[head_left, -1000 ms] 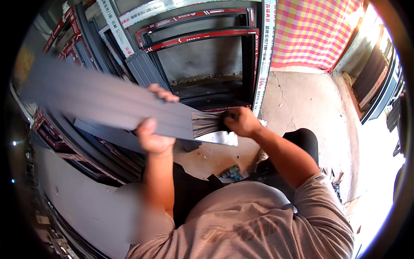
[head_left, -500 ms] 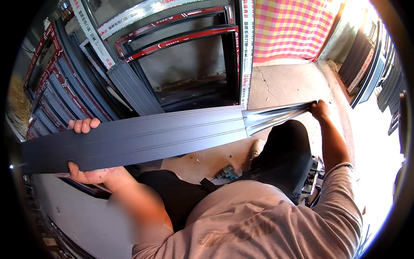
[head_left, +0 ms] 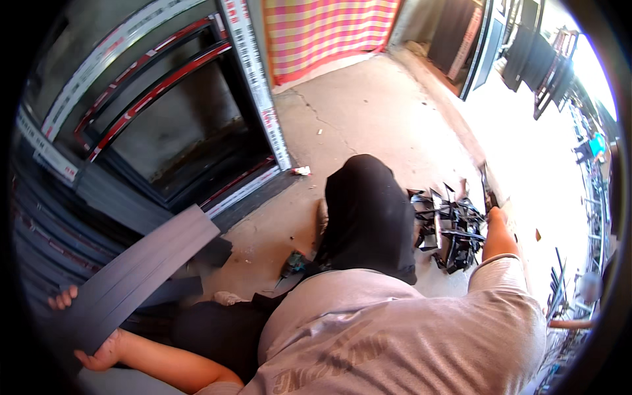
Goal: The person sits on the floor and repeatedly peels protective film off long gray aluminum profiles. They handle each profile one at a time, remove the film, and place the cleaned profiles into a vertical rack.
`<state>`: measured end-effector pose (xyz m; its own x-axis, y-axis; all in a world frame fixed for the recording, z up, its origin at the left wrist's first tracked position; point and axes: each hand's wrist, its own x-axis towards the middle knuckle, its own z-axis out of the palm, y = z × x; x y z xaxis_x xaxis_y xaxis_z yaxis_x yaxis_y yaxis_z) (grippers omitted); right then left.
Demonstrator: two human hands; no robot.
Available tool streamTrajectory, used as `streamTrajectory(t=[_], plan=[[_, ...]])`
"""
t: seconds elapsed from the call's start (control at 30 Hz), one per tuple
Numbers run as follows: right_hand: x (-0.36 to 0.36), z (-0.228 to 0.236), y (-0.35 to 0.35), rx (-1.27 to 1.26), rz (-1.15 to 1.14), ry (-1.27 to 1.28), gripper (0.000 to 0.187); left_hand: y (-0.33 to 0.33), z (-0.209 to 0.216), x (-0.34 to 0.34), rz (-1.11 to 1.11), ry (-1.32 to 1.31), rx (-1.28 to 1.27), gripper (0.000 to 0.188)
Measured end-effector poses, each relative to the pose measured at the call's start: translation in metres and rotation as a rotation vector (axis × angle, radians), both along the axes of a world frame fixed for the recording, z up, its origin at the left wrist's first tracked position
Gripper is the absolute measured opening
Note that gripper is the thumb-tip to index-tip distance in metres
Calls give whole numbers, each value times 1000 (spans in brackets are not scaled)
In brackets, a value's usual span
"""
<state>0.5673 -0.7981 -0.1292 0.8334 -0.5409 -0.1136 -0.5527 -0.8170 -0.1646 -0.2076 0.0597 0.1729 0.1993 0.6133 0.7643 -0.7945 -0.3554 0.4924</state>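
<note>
My left hand (head_left: pixel 105 350) is closed around a long, flat grey panel (head_left: pixel 145 263) with grooves along its length, fingers over the far edge and thumb at the near edge. The panel slants from the lower left up to a squared end near the stacked frames. Off to the right, my right arm is stretched out. My right hand (head_left: pixel 497 216) looks closed beside a thin dark strip (head_left: pixel 487 186) at the edge of a tangled pile of black pieces (head_left: pixel 451 227). Its fingers are small and partly hidden, so what they hold is unclear.
A window frame with white and red tape (head_left: pixel 257 72) leans at the left. A teal and black power tool (head_left: pixel 294 264) lies on the floor by my legs. A pink checked curtain (head_left: pixel 329 36) hangs ahead. More dark panels (head_left: pixel 454 39) stand at the far right.
My right hand has left the panel's end, where it pulled shiny film, and reached right toward the black pile. The panel has swung lower left in my left hand. The view has turned right.
</note>
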Motion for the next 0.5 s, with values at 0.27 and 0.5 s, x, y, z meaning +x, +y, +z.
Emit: streamTrajectory(t=[0.27,0.5], plan=[[-15,-15,64,716,-167,-234,26,-15,-42,135,-52,102,-315,118],[-43,115,411,1060,703,-330,19,-34,-105,197,441,681,-193,28]])
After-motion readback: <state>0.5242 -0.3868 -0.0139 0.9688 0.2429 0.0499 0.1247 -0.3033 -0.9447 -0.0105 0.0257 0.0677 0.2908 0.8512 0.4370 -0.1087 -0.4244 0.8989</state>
